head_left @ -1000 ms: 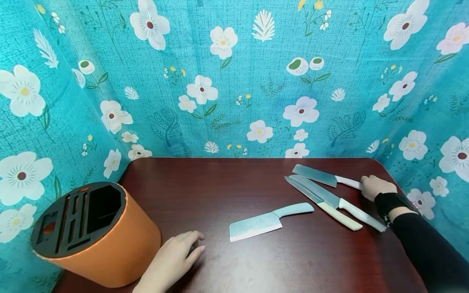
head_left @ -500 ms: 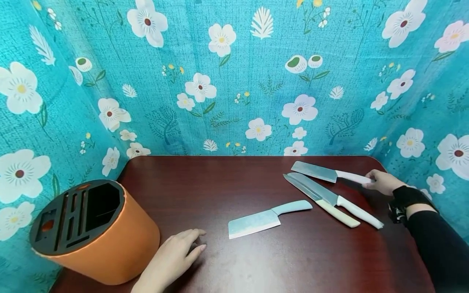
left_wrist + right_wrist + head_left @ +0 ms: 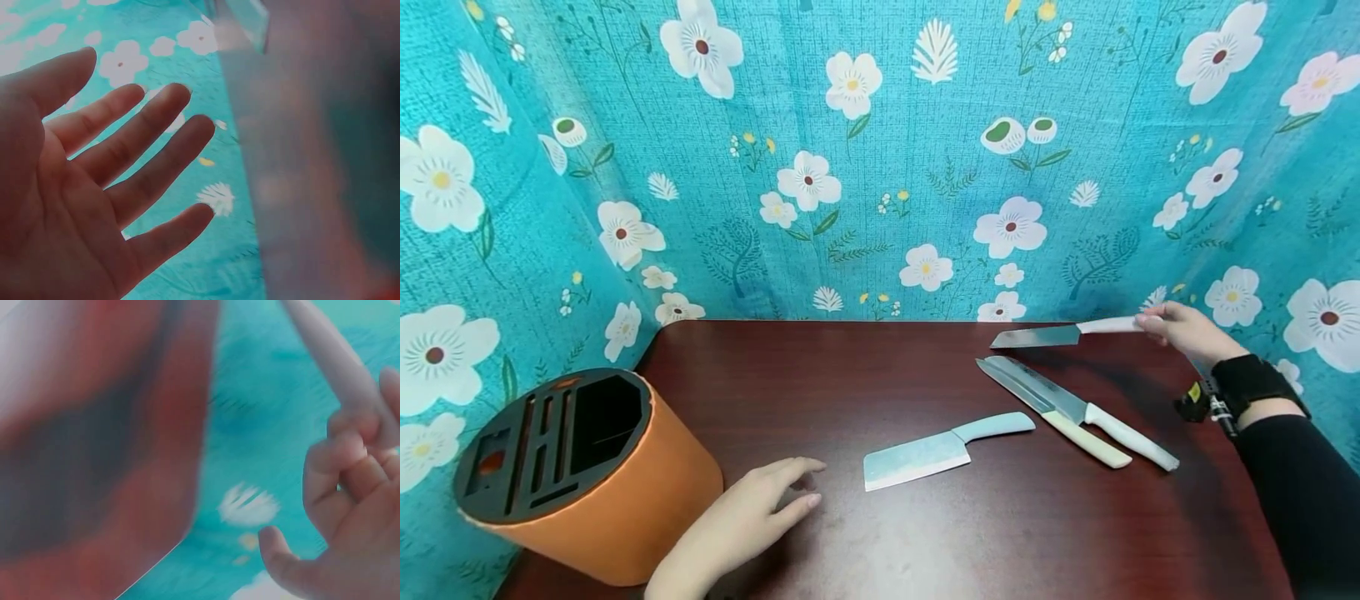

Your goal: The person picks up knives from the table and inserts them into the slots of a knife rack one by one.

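Note:
At the far right of the head view my right hand (image 3: pixel 1187 329) grips the end of a white knife handle (image 3: pixel 1108 325). That knife's broad blade (image 3: pixel 1036 337) points left, close over the table's back edge. In the right wrist view the fingers (image 3: pixel 340 462) curl round the pale handle (image 3: pixel 331 362), and the little finger sticks out. My left hand (image 3: pixel 752 517) rests beside the orange knife block (image 3: pixel 647 500), fingers loosely spread and holding nothing. The left wrist view shows its bare palm (image 3: pixel 69 219). In front of it lies a light blue cleaver (image 3: pixel 917 460).
Two more knives lie side by side at right: one with a cream handle (image 3: pixel 1088 440), one with a white handle (image 3: pixel 1133 435). The block has a black slotted top (image 3: pixel 553 442). A blue flowered curtain (image 3: pixel 865 167) surrounds the dark red table (image 3: pixel 790 375) at back and sides.
My right hand has taken the far knife by its handle and raised it, handle end up and back from the other knives. The left hand has barely moved.

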Available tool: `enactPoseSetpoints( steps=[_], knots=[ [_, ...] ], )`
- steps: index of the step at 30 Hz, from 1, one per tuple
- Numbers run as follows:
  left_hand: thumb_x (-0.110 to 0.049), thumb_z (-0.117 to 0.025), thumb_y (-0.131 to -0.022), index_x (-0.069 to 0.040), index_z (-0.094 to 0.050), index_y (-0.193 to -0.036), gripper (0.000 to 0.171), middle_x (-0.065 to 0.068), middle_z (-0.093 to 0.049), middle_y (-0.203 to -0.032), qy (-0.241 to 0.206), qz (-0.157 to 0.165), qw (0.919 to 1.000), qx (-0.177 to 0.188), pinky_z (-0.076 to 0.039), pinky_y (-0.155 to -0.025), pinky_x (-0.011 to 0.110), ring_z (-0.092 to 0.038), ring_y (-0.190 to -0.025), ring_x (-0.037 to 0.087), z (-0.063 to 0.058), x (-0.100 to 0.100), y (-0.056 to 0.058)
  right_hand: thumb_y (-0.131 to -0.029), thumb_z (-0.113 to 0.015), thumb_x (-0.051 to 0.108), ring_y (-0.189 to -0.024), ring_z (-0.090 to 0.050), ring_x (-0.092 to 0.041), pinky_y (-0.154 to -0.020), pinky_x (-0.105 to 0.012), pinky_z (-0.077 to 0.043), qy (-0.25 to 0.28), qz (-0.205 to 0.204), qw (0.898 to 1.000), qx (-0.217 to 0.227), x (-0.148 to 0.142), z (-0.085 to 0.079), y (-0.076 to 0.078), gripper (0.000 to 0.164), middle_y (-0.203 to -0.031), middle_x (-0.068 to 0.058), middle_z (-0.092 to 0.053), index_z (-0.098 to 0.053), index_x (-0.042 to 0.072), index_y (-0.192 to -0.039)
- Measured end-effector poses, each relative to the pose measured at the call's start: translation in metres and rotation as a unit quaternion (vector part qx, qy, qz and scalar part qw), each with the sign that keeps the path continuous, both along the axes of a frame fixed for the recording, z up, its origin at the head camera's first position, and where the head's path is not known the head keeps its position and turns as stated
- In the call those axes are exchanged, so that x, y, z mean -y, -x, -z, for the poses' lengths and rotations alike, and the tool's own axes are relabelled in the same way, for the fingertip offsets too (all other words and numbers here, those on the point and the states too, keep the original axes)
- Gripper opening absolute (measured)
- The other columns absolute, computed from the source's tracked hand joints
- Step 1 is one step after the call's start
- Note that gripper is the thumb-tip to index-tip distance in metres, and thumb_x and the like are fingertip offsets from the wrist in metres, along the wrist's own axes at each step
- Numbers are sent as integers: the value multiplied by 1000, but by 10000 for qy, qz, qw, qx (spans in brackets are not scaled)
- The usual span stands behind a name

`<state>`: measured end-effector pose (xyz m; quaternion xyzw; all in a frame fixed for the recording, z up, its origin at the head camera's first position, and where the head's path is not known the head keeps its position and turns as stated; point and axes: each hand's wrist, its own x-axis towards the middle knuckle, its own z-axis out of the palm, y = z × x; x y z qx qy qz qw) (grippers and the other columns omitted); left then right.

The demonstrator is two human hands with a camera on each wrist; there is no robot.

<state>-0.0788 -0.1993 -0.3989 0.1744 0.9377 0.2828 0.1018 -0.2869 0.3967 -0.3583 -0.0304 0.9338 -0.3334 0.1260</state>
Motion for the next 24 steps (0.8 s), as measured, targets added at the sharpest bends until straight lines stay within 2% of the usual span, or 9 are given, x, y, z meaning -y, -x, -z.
enactPoseSetpoints(
  steps=[3,7,10,14,18,24],
  knots=[
    [-42,-60,-101,-14,-63,-132,42,3,-68,-130,-80,209,9997,84,-58,-90,41,-68,-110,17,-12,-1,6,-107,-33,50,-95,-43,-26,-84,-44,-35,108,230,9990,-373,22,-16,4,65,-109,-16,-47,-37,-7,-138],
    [-38,-62,-100,-16,-64,-132,39,1,-69,-129,132,247,9992,-279,-59,-92,41,-68,-110,15,-28,-9,15,-107,-33,50,-94,-45,-31,-77,-43,-34,-56,430,9921,-1178,59,-34,6,67,-116,-26,-53,-41,-5,-143],
    [-35,-65,-99,-16,-65,-131,37,0,-70,-127,376,218,9970,-639,-58,-93,42,-68,-111,15,-37,-18,20,-108,-33,46,-90,-44,-33,-72,-43,-33,-305,287,9847,-1691,85,-49,3,62,-121,-28,-55,-45,-3,-142],
    [-31,-69,-96,-14,-66,-129,37,2,-72,-124,725,164,9907,-1136,-58,-94,43,-69,-111,18,-48,-26,26,-109,-35,42,-73,-37,-29,-65,-42,-29,-386,9,9789,-2007,117,-70,-6,53,-102,-22,-54,-51,2,-139],
    [-32,-72,-93,-13,-68,-126,38,4,-73,-120,1083,6,9788,-1741,-59,-90,44,-71,-107,21,-58,-31,32,-109,-40,39,-68,-34,-26,-64,-41,-28,-389,-290,9747,-2183,143,-86,-14,46,-90,-15,-52,-54,4,-136],
    [-33,-74,-92,-11,-69,-122,37,4,-75,-111,1417,-129,9552,-2595,-60,-80,41,-73,-95,21,-72,-40,41,-108,-45,35,-69,-35,-24,-66,-39,-28,-164,-601,9723,-2254,174,-101,-25,38,-91,-14,-57,-59,7,-130]
  ],
)
